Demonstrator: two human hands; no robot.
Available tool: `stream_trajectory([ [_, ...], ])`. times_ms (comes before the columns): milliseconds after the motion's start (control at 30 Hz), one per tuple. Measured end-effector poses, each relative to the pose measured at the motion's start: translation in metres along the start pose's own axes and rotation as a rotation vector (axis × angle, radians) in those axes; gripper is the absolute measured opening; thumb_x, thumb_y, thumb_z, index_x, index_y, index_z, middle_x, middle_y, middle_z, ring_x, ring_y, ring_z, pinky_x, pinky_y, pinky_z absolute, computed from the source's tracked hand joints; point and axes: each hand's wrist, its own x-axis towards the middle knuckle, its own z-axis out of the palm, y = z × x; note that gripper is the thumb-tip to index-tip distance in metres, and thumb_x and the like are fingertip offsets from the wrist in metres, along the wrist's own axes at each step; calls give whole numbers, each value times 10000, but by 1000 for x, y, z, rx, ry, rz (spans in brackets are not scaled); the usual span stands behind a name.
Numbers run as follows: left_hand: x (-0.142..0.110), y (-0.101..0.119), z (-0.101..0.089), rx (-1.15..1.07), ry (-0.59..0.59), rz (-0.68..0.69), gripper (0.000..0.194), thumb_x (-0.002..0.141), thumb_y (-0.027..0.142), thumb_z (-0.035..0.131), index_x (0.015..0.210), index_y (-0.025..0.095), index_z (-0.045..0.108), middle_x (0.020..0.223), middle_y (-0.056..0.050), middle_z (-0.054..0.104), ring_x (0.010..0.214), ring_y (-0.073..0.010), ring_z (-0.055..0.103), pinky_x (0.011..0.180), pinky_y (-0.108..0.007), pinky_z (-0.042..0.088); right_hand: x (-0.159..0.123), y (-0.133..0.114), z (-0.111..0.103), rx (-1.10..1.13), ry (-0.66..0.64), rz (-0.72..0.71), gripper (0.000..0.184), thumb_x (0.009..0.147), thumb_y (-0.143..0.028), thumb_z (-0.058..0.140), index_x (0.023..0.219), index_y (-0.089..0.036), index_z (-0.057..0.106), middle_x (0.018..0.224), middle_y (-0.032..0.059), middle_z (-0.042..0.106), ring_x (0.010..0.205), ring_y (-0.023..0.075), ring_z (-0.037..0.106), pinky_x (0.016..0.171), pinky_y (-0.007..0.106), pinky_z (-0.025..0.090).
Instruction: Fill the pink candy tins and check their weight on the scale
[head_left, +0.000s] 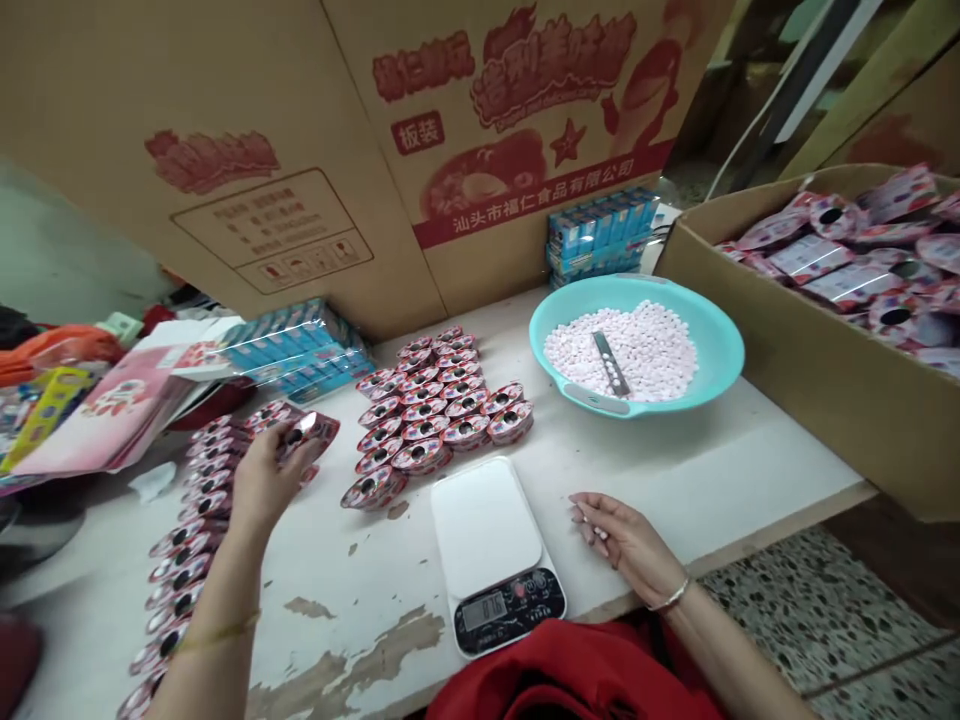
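Note:
At the left, my left hand point(264, 482) is closed around a small red-and-pink foil pouch point(318, 432) with a dark round opening on top. It is held over similar pouches point(202, 505) lined up in rows on the table. Right of the scale, my right hand point(628, 545) is turned partly up, its fingers curled around a few small white candies point(596, 532). Between the hands lies a white digital scale point(487, 530) with a bare platform and digits on its display. Beyond it, more pouches point(442, 400) stand in a cluster.
A turquoise basin point(720, 350) holds many pale pink candies and a flat metal strip point(611, 363). To the right, a cardboard box point(780, 390) is full of pouches. Blue wrapped packs point(300, 345) and a big carton point(300, 120) stand behind. Printed sheets point(120, 410) lie left.

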Motion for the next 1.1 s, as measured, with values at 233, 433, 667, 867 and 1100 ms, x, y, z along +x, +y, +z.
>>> stream_trajectory([
  [233,-8,4,55,-73,-275,9,432,782,341,584,1165,139,587,1157,-134,666,1046,-238,623,934,-366,487,-14,3,-3,-93,74,46,459,424,-357,938,825,-196,782,792,17,678,648,80,570,576,112,523],
  [433,-37,-34,36,33,-162,-107,485,826,153,470,1311,170,495,1311,-114,574,1205,-197,527,1050,-342,395,-11,4,-7,-135,169,110,443,311,-291,922,728,-237,781,1035,17,676,828,121,635,679,103,570],
  [667,-64,-69,7,216,-54,-219,296,788,254,621,1073,176,601,1347,-186,496,1309,-366,383,1092,-539,251,-9,5,0,-192,157,91,359,394,-228,865,742,-212,777,974,30,679,744,110,633,617,101,568],
  [867,-63,-39,-7,164,-86,-155,122,829,270,561,864,154,576,1117,-172,582,1130,-328,497,974,-492,362,-19,2,7,-128,19,82,332,483,-221,887,787,-164,767,825,42,687,707,100,632,631,120,566],
  [1100,-96,91,-28,-259,-29,245,280,818,412,670,938,192,544,833,5,571,679,-105,484,633,-258,394,-21,4,10,-191,-75,120,290,587,-205,863,828,-123,724,805,58,695,680,75,622,576,127,503],
])
